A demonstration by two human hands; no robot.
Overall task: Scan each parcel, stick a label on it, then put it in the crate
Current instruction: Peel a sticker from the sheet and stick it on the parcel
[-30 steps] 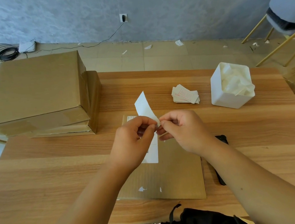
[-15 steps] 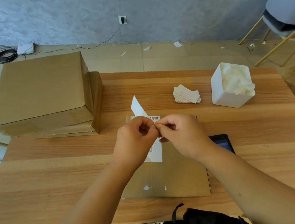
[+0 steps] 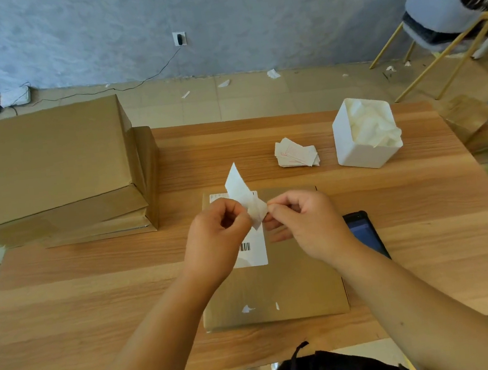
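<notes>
Head view, label (image 3: 242, 195) pinched upright – tip tilted far-left

2 hands work here, the left hand (image 3: 216, 233) and the right hand (image 3: 304, 220), pinching 1 paper strip (image 3: 244, 197) between them. Directly under the grip lies 1 flat parcel (image 3: 278, 287) bearing 1 barcode label (image 3: 251, 248). Far left of the grip, 2 stacked boxes (image 3: 53, 176). Beyond the grip to the right, 1 pile of labels (image 3: 295, 153) and 1 white container (image 3: 364, 134). Just right of the grip, 1 phone (image 3: 363, 232).
</notes>
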